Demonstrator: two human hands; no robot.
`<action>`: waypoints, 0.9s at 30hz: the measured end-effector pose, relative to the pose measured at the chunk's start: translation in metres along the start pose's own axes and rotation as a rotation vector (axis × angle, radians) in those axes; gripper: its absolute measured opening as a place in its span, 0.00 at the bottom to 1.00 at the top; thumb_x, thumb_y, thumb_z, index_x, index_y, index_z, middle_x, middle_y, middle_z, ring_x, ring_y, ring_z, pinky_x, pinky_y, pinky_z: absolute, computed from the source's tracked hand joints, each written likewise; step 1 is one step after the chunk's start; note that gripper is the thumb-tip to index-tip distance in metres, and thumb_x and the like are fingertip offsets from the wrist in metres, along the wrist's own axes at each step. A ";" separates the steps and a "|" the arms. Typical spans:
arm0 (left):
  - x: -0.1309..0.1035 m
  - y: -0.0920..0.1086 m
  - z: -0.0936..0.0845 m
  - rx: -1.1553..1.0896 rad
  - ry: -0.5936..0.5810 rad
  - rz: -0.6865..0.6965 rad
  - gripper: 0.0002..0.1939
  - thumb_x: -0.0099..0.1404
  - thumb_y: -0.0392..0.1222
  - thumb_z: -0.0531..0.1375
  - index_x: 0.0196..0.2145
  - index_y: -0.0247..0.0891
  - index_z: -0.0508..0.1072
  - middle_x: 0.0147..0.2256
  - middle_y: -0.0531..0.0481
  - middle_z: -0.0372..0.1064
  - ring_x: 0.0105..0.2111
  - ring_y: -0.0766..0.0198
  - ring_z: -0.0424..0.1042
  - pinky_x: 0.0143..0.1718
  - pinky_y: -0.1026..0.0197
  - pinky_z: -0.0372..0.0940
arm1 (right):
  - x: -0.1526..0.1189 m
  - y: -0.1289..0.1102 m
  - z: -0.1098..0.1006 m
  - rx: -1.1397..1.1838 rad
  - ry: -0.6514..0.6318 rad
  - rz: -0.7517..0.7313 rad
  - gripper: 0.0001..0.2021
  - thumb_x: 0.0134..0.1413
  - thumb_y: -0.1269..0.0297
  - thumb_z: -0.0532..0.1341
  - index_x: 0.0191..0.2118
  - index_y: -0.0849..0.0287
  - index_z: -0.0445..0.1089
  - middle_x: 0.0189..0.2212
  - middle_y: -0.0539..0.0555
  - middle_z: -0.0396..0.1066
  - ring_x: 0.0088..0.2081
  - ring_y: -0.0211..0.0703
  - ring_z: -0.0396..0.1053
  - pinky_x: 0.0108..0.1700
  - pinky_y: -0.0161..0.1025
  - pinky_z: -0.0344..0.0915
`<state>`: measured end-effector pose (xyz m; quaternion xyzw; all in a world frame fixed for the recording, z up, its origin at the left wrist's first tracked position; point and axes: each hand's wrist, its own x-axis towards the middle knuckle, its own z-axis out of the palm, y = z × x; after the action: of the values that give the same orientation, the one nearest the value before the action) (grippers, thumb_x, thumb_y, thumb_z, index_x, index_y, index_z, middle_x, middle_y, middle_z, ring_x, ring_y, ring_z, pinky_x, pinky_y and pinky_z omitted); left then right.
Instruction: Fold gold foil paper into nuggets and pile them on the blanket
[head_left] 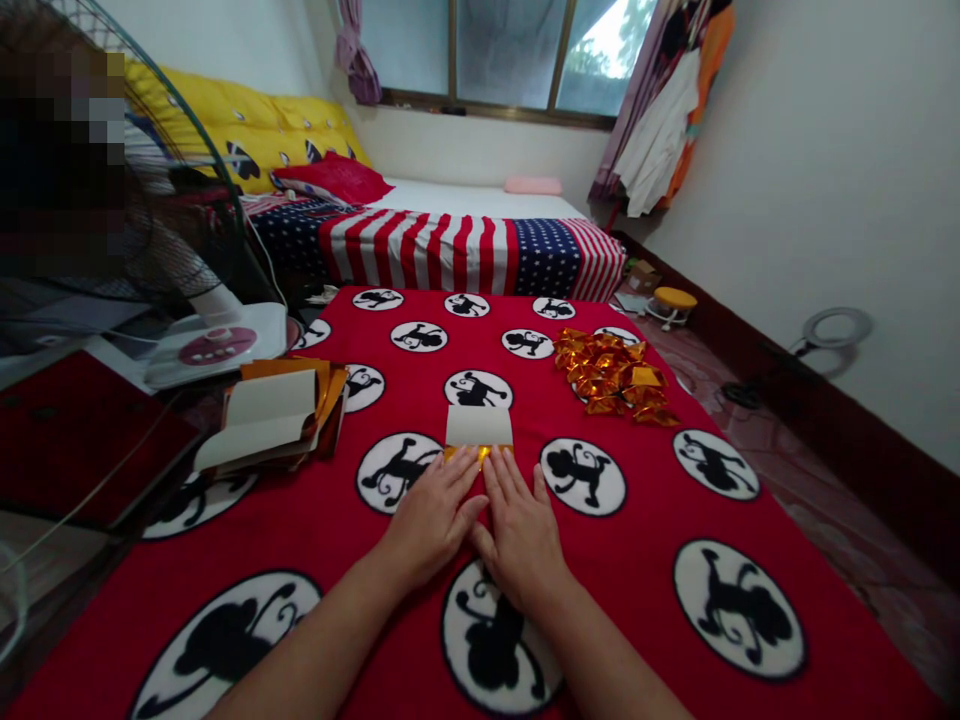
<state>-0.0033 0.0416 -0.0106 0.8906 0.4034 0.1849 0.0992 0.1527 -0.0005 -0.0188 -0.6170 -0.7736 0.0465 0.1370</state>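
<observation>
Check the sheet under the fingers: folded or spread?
Looks partly folded: the sheet is pale beyond a gold strip at the fingers.

A sheet (480, 427) lies mid-cloth (637, 570), the left hand (431, 520) and right hand (523, 530) side by side on its near edge. A stack (270, 405) sits at the cloth's left edge, a fan (214, 345) behind it. Farther off, right of the sheet, lies a heap (607, 370). Behind the cloth stands a bed (431, 250), below a window (510, 55); a stool (675, 298) stands right.
</observation>
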 end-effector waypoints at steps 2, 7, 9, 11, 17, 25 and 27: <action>-0.002 -0.005 0.002 0.006 -0.013 -0.072 0.25 0.72 0.47 0.47 0.62 0.35 0.60 0.64 0.40 0.55 0.64 0.57 0.54 0.64 0.46 0.51 | 0.000 0.000 -0.002 0.002 -0.008 0.017 0.33 0.64 0.50 0.50 0.67 0.64 0.48 0.68 0.59 0.41 0.69 0.50 0.39 0.67 0.59 0.35; -0.003 -0.015 0.003 0.056 0.006 -0.110 0.24 0.71 0.44 0.48 0.62 0.36 0.61 0.64 0.41 0.55 0.65 0.57 0.53 0.64 0.46 0.52 | 0.001 -0.003 -0.003 0.002 0.005 0.067 0.31 0.65 0.50 0.47 0.66 0.65 0.51 0.68 0.60 0.43 0.68 0.50 0.41 0.66 0.59 0.36; -0.003 -0.016 0.006 0.085 0.023 -0.093 0.24 0.70 0.41 0.50 0.61 0.36 0.61 0.63 0.41 0.55 0.64 0.57 0.54 0.64 0.45 0.52 | 0.001 -0.004 -0.002 -0.001 0.031 0.078 0.32 0.65 0.49 0.46 0.66 0.67 0.52 0.67 0.62 0.44 0.68 0.52 0.41 0.66 0.59 0.36; -0.003 -0.015 0.008 0.113 0.036 -0.081 0.24 0.69 0.40 0.51 0.61 0.35 0.62 0.63 0.40 0.56 0.64 0.56 0.54 0.64 0.45 0.52 | 0.002 -0.005 -0.002 -0.004 0.065 0.060 0.32 0.65 0.49 0.46 0.66 0.67 0.51 0.67 0.63 0.44 0.69 0.52 0.40 0.66 0.59 0.36; -0.003 -0.013 0.005 0.156 0.017 -0.107 0.24 0.69 0.40 0.50 0.61 0.37 0.61 0.63 0.43 0.56 0.64 0.56 0.55 0.63 0.44 0.52 | 0.003 0.000 -0.004 0.017 0.002 -0.048 0.33 0.64 0.47 0.48 0.67 0.64 0.50 0.68 0.60 0.44 0.68 0.49 0.41 0.67 0.55 0.39; -0.002 -0.013 0.003 0.102 0.045 -0.119 0.22 0.69 0.41 0.51 0.60 0.39 0.64 0.62 0.42 0.59 0.63 0.55 0.57 0.63 0.40 0.51 | 0.009 0.020 0.001 0.126 0.223 0.185 0.25 0.64 0.57 0.49 0.61 0.66 0.61 0.62 0.65 0.58 0.64 0.53 0.54 0.63 0.57 0.48; -0.001 -0.014 0.003 0.076 0.062 -0.128 0.21 0.69 0.40 0.51 0.58 0.38 0.65 0.62 0.41 0.59 0.62 0.54 0.58 0.62 0.40 0.51 | 0.016 0.023 0.000 0.251 0.342 0.189 0.22 0.63 0.60 0.51 0.59 0.65 0.63 0.57 0.65 0.65 0.59 0.52 0.62 0.60 0.52 0.57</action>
<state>-0.0119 0.0498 -0.0184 0.8601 0.4691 0.1900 0.0642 0.1713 0.0203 -0.0224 -0.6637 -0.6660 0.0498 0.3369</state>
